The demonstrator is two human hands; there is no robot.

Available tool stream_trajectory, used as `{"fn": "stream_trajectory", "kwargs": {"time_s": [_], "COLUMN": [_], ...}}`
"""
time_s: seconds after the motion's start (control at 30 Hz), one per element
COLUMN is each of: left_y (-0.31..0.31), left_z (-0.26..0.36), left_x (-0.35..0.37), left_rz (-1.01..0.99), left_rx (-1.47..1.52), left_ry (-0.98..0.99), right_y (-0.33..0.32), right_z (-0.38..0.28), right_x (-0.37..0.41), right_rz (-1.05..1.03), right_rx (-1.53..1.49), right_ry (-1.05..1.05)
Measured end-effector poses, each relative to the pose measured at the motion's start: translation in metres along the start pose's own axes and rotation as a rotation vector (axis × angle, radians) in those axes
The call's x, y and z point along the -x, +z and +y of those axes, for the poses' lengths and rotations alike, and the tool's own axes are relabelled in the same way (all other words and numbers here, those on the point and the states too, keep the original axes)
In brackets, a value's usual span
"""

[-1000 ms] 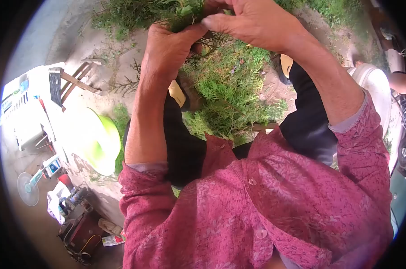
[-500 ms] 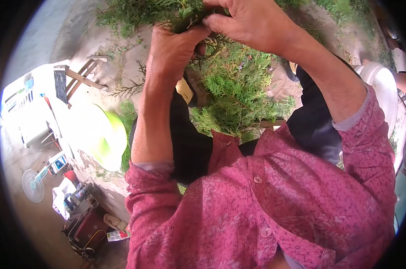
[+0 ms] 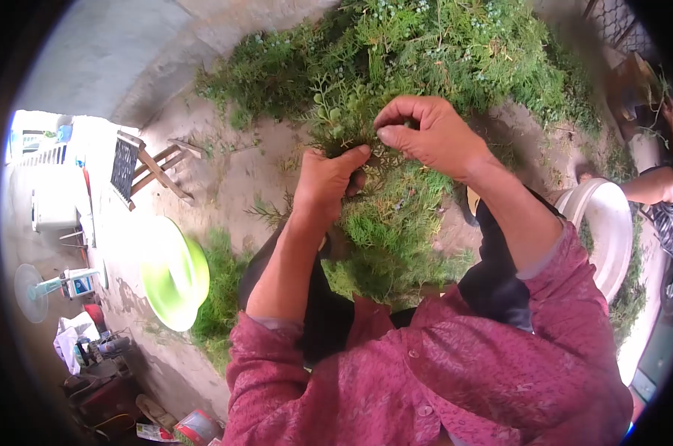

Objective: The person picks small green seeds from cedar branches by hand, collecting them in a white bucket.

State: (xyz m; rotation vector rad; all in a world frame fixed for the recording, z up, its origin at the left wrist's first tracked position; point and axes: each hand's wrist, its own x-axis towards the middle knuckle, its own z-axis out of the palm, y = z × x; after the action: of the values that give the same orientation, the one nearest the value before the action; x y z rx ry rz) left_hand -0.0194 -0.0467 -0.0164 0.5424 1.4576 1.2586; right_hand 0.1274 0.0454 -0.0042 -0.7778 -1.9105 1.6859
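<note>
My left hand (image 3: pixel 325 182) is closed around the lower stem of a leafy evergreen sprig (image 3: pixel 335 115) that carries pale green, berry-like cones. Just right of the sprig, my right hand (image 3: pixel 437 137) has its thumb and fingertips brought together in a pinch. What lies between those fingertips, if anything, is too small to make out. Below my hands, a heap of loose green clippings (image 3: pixel 384 219) covers the ground between my feet.
A large pile of cut evergreen branches (image 3: pixel 455 52) lies ahead. To the left are a yellow-green basin (image 3: pixel 195 271) and a wooden folding stool (image 3: pixel 154 167). A white tub (image 3: pixel 611 238) stands at right, near another person's arm or leg (image 3: pixel 652 186).
The view has tilted upward, showing more of the branch pile. My right hand, earlier close against the left at the sprig, is now a little apart from it.
</note>
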Motion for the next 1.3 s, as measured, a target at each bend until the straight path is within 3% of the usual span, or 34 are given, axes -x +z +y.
{"fn": "stream_trajectory", "kwargs": {"time_s": [0.17,0.23,0.3,0.33,0.4,0.43,0.57,0.63,0.67,0.8,0.87,1.0,1.07,1.1,1.17,1.2,1.27,1.3], "left_y": [0.002,0.004,0.004,0.004,0.003,0.003,0.002,0.005,0.006,0.006,0.009,0.013,0.014,0.013,0.011,0.012,0.014,0.014], "left_z": [0.004,0.003,-0.003,-0.006,-0.009,-0.011,-0.010,-0.007,-0.006,-0.001,0.006,0.012,0.017,0.016,0.010,0.011,0.020,0.021], "left_x": [0.003,0.003,0.002,0.001,-0.001,-0.002,0.004,0.003,0.004,0.005,0.007,0.010,0.011,0.009,0.005,0.009,0.015,0.014], "left_rz": [-0.006,0.019,0.021,0.027,0.024,0.024,0.052,-0.055,-0.073,-0.073,-0.060,-0.029,-0.058,-0.054,-0.068,-0.063,-0.108,-0.108], "left_rx": [0.040,-0.055,-0.098,-0.145,-0.210,-0.276,-0.385,-0.246,-0.228,-0.238,-0.163,-0.139,-0.114,-0.111,-0.161,-0.158,-0.063,-0.063], "left_ry": [-0.015,0.093,0.142,0.186,0.226,0.264,0.161,0.278,0.300,0.301,0.217,0.177,0.201,0.206,0.173,0.172,0.198,0.201], "right_y": [-0.004,-0.007,-0.006,-0.004,0.003,0.006,0.010,0.009,0.008,0.010,0.008,0.009,0.005,0.005,0.006,0.005,0.002,0.001], "right_z": [-0.003,0.002,0.013,0.015,0.017,0.016,0.010,0.015,0.022,0.027,0.004,0.010,-0.008,-0.003,0.014,0.010,-0.007,-0.011], "right_x": [-0.002,-0.005,-0.008,-0.007,-0.005,-0.004,0.001,-0.003,-0.004,-0.011,-0.006,-0.005,-0.001,-0.002,-0.003,-0.001,0.002,0.003], "right_rz": [0.039,0.065,0.065,0.067,-0.004,-0.008,-0.009,-0.015,0.030,0.018,0.011,0.119,0.107,0.103,0.259,0.253,0.087,0.087], "right_rx": [0.021,0.034,0.271,0.273,0.644,0.641,0.531,0.360,0.474,0.300,-0.072,0.262,-0.159,-0.156,0.632,0.632,-0.089,-0.088], "right_ry": [0.068,0.112,-0.057,-0.056,-0.146,-0.136,-0.092,-0.012,-0.143,-0.141,0.285,0.020,0.331,0.327,-0.370,-0.371,0.280,0.278]}}
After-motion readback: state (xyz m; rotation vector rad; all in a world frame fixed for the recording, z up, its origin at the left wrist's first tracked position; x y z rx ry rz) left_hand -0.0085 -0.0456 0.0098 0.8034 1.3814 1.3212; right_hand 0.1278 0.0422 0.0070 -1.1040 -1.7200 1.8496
